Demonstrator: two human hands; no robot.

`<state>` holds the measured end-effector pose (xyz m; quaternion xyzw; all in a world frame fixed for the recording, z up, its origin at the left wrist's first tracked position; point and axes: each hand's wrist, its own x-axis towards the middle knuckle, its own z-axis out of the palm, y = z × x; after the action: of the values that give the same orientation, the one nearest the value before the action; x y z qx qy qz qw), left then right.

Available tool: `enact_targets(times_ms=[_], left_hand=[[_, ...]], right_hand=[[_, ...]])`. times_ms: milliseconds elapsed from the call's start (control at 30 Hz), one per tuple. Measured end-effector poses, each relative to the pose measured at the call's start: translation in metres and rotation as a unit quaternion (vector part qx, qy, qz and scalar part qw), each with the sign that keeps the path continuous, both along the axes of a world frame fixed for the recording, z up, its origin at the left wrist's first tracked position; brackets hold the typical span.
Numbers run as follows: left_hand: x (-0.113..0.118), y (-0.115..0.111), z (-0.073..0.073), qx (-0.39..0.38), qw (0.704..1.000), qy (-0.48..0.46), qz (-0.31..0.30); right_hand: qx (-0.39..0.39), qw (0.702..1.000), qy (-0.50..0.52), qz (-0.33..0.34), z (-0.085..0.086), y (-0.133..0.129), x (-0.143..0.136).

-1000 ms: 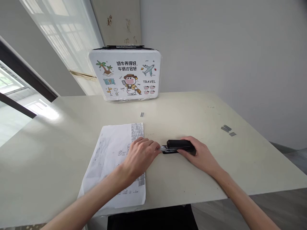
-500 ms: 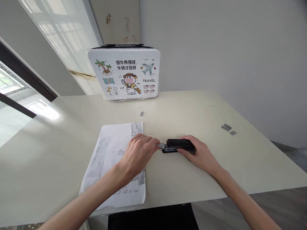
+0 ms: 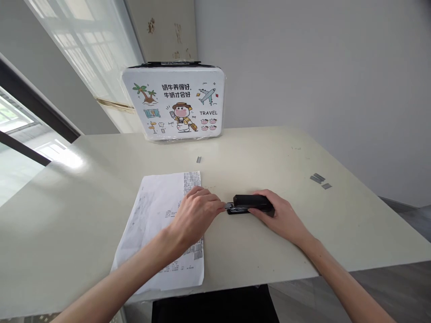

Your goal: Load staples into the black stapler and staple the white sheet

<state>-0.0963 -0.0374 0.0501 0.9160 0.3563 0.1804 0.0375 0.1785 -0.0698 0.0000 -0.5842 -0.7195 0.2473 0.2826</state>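
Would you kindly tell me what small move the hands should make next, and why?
Probably ease the metal piece straight into the black stapler: it sticks out at one end, the left hand pinches it, and the right hand grips the stapler from the other end.

Window (image 3: 16, 110): brightest area, left edge of the frame; pale and washed out; daylight enters from here
Surface (image 3: 256, 157): evenly lit; one white glare patch at its left corner
Wall (image 3: 303, 67): dim, flat grey; darkest toward the upper right corner
Case (image 3: 175, 103): large print crisp; thin glints along its clear wrap
Stapler (image 3: 252, 201): dark, little detail on its top
Paper (image 3: 144, 211): small print too soft to read
Frame edges: wide-angle stretching
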Motion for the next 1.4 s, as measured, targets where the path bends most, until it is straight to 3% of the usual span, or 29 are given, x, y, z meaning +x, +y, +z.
enact_targets(times_ms=[567, 767, 867, 1033, 1133, 1400], left_hand=[[0.003, 0.000, 0.000, 0.007, 1.000, 0.009, -0.008], [-0.004, 0.004, -0.009, -0.051, 0.998, -0.028, 0.015], [-0.020, 0.013, -0.015, -0.090, 0.994, -0.053, -0.018], [-0.033, 0.035, -0.018, -0.158, 0.974, -0.102, -0.123], [-0.023, 0.050, -0.019, -0.166, 0.964, -0.113, -0.174], [0.021, 0.075, -0.029, -0.110, 0.971, -0.092, -0.193]], right_hand=[[0.005, 1.000, 0.008, 0.002, 0.000, 0.001, 0.000], [-0.006, 1.000, -0.001, -0.008, 0.001, 0.000, -0.001], [-0.016, 1.000, 0.006, -0.005, 0.002, 0.000, 0.000], [-0.031, 0.998, 0.044, 0.009, 0.005, -0.001, 0.001], [-0.041, 0.997, 0.060, 0.026, 0.005, 0.000, 0.002], [-0.024, 0.995, 0.083, 0.049, 0.004, 0.003, 0.004]])
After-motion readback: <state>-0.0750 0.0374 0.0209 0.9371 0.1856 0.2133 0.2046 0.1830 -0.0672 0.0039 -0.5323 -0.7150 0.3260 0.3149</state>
